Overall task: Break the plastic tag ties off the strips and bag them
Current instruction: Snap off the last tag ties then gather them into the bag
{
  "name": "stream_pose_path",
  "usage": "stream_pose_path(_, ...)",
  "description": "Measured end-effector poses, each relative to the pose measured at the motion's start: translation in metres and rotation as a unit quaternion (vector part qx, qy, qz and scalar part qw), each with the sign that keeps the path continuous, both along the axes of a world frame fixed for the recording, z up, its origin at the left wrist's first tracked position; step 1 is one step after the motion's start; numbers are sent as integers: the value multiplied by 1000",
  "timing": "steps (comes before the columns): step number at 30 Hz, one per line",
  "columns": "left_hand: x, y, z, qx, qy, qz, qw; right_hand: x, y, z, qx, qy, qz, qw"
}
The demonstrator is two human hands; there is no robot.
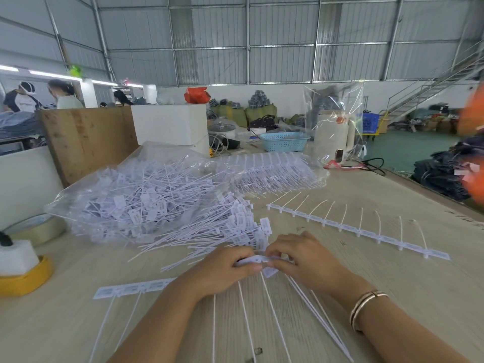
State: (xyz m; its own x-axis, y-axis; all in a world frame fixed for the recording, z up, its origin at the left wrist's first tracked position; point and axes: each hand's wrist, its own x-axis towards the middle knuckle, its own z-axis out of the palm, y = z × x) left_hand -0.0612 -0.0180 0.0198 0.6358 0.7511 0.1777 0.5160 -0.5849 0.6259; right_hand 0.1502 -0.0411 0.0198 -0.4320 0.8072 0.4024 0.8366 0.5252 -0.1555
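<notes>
Hands together at table centre: left hand (225,268) and right hand (301,260) both pinch the same strip (136,286) of tag ties, fingertips nearly touching at one tag, w/ the thin tails fanning toward the person. Step in hand, by my read: snapping a single tie off the strip. Loose ties (230,231) lie piled just beyond the hands, spilling from the clear bag (136,195) at left. Another strip (366,231) waits to the right, tails pointing away; more strips sit further back under plastic. Next move prob. needs a short twist or bend at the joint, then drop the freed tie on the pile and shift grip one tag along. Bagging still to come.
</notes>
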Motion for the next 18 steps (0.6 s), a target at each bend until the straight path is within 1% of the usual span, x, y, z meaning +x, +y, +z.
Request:
stream_pose_path(5, 1, -3, 1, 10, 4, -8, 1000, -1, 3, -3, -18, 21, 9, 1000)
stream_pose_path(8, 2, -4, 1, 6, -5, -8, 1000, 1, 3, -2, -34, 54, 18, 998)
stream_pose_path(11, 2, -4, 3, 13, -19, -7, 1000, -1, 0, 1, -64, 125, 38, 989)
stream_pose_path(14, 2, -3, 5, 16, -43, -2, 999, -4, -2, 4, -110, 214, 46, 970)
stream_pose_path(18, 0, -3, 5, 11, -53, -12, 998, -8, -5, 6, -153, 256, 36, 954)
